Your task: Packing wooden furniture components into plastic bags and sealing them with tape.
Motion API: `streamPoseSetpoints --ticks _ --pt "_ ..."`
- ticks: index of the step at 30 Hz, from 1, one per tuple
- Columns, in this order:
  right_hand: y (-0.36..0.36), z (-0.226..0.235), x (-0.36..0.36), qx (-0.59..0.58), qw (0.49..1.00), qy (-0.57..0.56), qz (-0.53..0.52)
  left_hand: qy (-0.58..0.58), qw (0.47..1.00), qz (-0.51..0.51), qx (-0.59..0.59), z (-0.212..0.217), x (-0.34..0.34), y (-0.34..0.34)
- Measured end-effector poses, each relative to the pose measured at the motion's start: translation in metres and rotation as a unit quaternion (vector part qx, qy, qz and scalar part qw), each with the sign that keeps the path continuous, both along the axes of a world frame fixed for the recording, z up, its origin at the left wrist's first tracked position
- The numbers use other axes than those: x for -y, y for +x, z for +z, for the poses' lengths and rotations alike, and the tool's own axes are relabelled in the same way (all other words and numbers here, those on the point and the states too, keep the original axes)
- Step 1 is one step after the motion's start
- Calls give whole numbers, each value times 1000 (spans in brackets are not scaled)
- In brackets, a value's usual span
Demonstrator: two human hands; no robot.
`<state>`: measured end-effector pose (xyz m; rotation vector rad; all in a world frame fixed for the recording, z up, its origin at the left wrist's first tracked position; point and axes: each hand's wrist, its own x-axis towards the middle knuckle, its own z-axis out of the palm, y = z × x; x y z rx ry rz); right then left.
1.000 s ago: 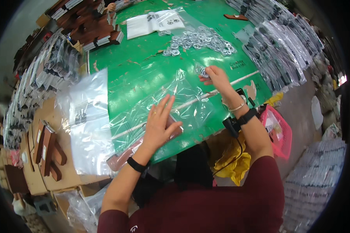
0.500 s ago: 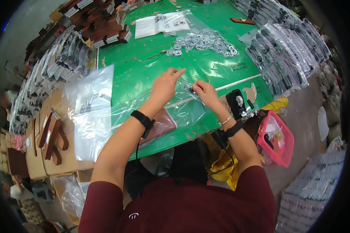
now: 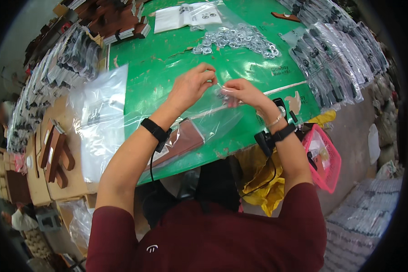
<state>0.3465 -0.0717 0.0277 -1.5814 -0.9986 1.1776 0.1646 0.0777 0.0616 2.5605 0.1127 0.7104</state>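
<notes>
A clear plastic bag (image 3: 220, 120) lies across the near part of the green table, its mouth raised between my hands. Inside its near end is a flat reddish-brown piece (image 3: 183, 144). My left hand (image 3: 190, 88) is closed, fingertips pinching the bag's upper edge. Opposite it, my right hand (image 3: 247, 94) pinches the bag too, thumb and forefinger together. A small dark and shiny item shows faintly under the right fingers, partly hidden by glossy plastic. Beyond both hands lies a pile of small clear bags with metal rings (image 3: 240, 41).
Stacked clear bags (image 3: 102, 122) lie left of my arm. Brown wooden pieces (image 3: 56, 154) rest on cardboard farther left. Packed bags (image 3: 326, 63) are piled at right, above a pink basket (image 3: 333, 165). A black tape dispenser (image 3: 279, 106) stands behind my right wrist.
My left hand has gone from fingers extended to pinching the bag's edge. My right hand has moved slightly up and right, lifting the bag's mouth.
</notes>
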Motion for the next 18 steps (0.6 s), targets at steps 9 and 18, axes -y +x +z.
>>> streamPoseSetpoints --ticks 9,18 --pt "-45 -2 -69 275 903 -29 329 -3 999 2 51 5 13 0" --pt "-35 -34 -60 -213 926 -39 309 -12 995 78 62 41 26 -123"
